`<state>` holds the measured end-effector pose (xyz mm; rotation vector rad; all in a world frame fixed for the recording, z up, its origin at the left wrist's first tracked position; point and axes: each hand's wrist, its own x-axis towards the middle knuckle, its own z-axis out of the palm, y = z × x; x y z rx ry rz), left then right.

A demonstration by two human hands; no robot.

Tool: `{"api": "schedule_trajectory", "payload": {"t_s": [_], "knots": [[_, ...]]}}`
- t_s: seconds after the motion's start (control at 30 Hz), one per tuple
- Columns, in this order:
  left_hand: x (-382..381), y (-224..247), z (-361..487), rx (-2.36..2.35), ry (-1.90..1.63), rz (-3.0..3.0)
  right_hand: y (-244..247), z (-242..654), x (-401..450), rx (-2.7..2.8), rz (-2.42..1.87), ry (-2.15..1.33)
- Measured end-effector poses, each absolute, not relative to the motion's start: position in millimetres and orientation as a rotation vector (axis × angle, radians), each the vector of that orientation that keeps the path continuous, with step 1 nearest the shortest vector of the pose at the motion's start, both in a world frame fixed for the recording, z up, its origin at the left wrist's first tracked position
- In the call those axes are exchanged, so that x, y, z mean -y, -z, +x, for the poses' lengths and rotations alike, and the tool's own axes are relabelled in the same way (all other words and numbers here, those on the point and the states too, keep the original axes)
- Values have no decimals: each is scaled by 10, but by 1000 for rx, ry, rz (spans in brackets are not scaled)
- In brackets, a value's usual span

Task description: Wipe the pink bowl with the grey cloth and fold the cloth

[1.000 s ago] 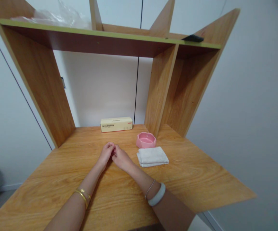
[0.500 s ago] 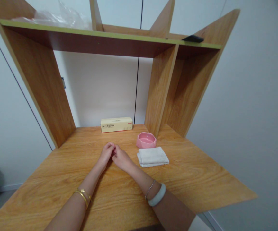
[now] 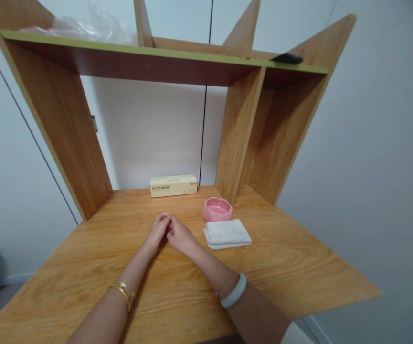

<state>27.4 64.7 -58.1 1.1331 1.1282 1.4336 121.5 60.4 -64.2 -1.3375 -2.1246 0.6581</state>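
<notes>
My left hand (image 3: 160,227) and my right hand (image 3: 180,236) meet over the middle of the wooden desk (image 3: 120,248), fingertips touching. Both have their fingers curled closed; whether anything small is between them is hidden. To the right of my right hand lies a folded pale grey cloth (image 3: 227,233). Just behind the cloth sits a pink angular ashtray (image 3: 217,209). Further back, a long cream box (image 3: 174,186) with dark printed characters stands near the desk's rear edge.
A wooden shelf unit (image 3: 242,129) rises from the back of the desk, its upper board (image 3: 177,56) running across. On that board lie a clear plastic bag (image 3: 95,28) and a dark flat object (image 3: 288,58). The desk's right edge slants toward the wall.
</notes>
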Motion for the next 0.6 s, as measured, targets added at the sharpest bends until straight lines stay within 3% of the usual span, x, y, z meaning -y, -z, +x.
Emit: {"api": "schedule_trajectory", "payload": {"t_s": [0.4,0.6], "knots": [[-634,544,284,-1125,-1463,1168,532,1277,-625,2164,-1309,-649],[-527,436,404,-1086,-1501,1426,160,1696,-607,2213,-1474,-274]]}}
